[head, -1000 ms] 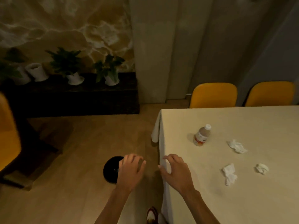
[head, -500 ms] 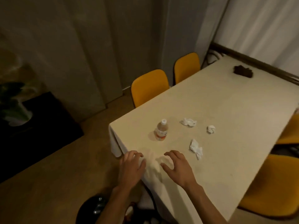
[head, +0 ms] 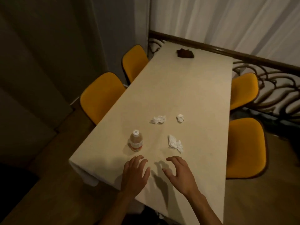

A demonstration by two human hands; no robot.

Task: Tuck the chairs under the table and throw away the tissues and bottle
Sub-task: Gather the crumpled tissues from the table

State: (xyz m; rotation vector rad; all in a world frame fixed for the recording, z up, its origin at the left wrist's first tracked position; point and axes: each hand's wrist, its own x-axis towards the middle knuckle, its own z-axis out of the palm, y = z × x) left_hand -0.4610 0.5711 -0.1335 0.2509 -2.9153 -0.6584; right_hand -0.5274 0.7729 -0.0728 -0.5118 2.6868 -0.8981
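Nothing is thrown away yet: the bottle [head: 136, 142] and three crumpled tissues [head: 175, 143] lie on the surface [head: 186, 88]. The left hand [head: 135, 173] and right hand [head: 179, 173] hover empty, fingers spread. Four chairs [head: 100, 96] look only partly tucked.
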